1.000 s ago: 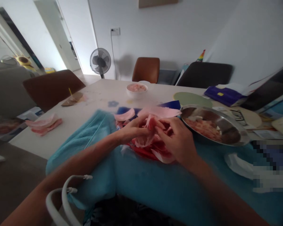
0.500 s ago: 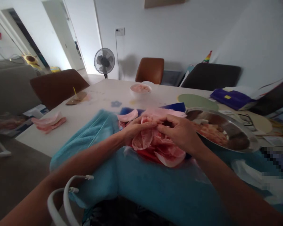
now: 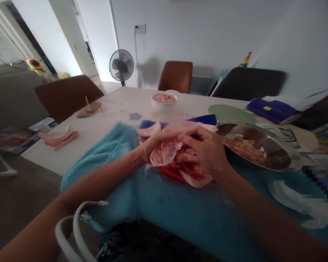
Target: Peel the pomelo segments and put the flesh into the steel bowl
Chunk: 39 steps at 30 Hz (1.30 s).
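Note:
Both my hands meet over a heap of pink pomelo peel and thin membrane (image 3: 164,154) in front of me. My left hand (image 3: 160,140) is cupped round a pomelo segment, its fingers partly covered by my right hand. My right hand (image 3: 203,143) pinches at that same segment; the fingertips are close together and the piece between them is mostly hidden. Thick pale-pink peel (image 3: 198,174) lies in the heap below, on something red. To the right, a steel bowl (image 3: 282,160) holds pink pomelo flesh. A white bowl (image 3: 164,105) of the same flesh stands farther back.
A blue towel (image 3: 104,156) covers the near edge of the white table (image 3: 112,112). More peel (image 3: 58,136) lies at the left edge. Right of centre are a green mat (image 3: 231,113), a purple packet (image 3: 272,111) and glasses (image 3: 288,136). A fan (image 3: 121,65) and chairs stand behind.
The view has tipped slightly downward. My left fingers have straightened under the right hand, and my right hand has shifted a little rightward with its fingers more curled over the segment.

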Tool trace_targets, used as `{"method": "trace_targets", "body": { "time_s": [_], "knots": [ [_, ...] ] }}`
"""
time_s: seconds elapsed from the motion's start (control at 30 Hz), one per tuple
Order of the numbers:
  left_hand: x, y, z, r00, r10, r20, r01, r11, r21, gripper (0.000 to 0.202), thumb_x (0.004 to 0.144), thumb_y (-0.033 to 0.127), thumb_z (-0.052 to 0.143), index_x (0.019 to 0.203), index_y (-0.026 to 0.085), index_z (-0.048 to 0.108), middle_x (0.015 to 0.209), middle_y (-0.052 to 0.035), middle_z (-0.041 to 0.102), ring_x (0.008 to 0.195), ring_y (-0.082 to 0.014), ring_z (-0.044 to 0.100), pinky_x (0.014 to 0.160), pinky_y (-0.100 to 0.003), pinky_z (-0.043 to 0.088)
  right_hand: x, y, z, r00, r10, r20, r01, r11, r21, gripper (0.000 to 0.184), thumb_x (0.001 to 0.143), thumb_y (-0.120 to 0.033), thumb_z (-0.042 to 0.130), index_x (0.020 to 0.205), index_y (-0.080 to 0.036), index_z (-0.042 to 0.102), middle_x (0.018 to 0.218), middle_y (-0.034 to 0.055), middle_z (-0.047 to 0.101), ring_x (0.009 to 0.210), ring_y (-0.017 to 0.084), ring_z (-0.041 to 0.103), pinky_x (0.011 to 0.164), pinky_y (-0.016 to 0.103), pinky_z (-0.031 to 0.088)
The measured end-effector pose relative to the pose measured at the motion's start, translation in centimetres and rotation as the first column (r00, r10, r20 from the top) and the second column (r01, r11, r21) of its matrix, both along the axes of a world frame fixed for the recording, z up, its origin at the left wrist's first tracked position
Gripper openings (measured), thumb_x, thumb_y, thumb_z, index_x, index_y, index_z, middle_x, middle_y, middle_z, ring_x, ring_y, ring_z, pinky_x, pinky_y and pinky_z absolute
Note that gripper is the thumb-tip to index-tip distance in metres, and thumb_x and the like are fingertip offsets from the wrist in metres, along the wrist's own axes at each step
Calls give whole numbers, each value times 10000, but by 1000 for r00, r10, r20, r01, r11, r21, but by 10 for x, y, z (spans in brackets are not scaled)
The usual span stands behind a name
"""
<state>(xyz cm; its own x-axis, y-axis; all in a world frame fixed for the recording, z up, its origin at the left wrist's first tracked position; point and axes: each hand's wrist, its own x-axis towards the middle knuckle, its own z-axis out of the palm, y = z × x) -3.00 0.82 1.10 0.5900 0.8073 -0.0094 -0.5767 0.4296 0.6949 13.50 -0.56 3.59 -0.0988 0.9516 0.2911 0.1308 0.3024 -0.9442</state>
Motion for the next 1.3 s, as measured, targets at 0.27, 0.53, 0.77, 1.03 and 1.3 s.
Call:
{"method": "trace_targets", "body": {
  "time_s": [0.27, 0.53, 0.77, 1.03, 1.3],
  "knots": [
    [-5, -2, 0, 993, -33, -116, 21, 994, -105, 385, 1047, 268, 342, 933, 121, 679, 624, -43, 674, 534, -143, 654, 563, -225, 503, -7, -4, -3, 950, 78, -304, -140, 972, -191, 192, 688, -339, 832, 696, -231, 674, 684, -21, 632, 590, 135, 583, 574, 315, 567],
    [1, -1, 3, 993, 56, -102, -58, 998, -17, 133, 946, 175, 594, 847, 110, 655, 638, -31, 673, 579, -142, 671, 635, -236, 550, 7, 6, 3, 987, 142, -74, -153, 972, -178, 137, 719, -331, 798, 795, -239, 731, 788, 11, 709, 659, 157, 627, 569, 287, 562],
    [4, -2, -9, 966, 231, -119, -208, 962, 174, 23, 857, 117, 708, 861, 133, 693, 756, -20, 725, 691, -125, 689, 705, -216, 542, 12, 2, 14, 944, 73, 322, -116, 986, 116, 29, 745, -238, 689, 723, -220, 683, 738, -7, 711, 667, 158, 622, 655, 304, 533],
    [-5, -1, -4, 994, 8, -113, 5, 994, 113, 202, 776, 262, 812, 842, 124, 681, 674, -26, 700, 610, -143, 669, 617, -235, 536, 16, 8, 7, 949, 258, -184, -306, 894, -328, 115, 673, -255, 780, 654, -245, 667, 568, -26, 626, 468, 126, 563, 493, 277, 526],
    [-11, 1, -5, 982, -146, -118, 148, 989, 11, 304, 896, 357, 670, 1043, 91, 694, 638, -57, 690, 510, -160, 631, 575, -255, 515, 19, 16, 2, 881, 256, -399, -423, 802, -420, 138, 612, -207, 859, 665, -214, 732, 646, -12, 656, 550, 96, 552, 487, 204, 506]
  ]
}}
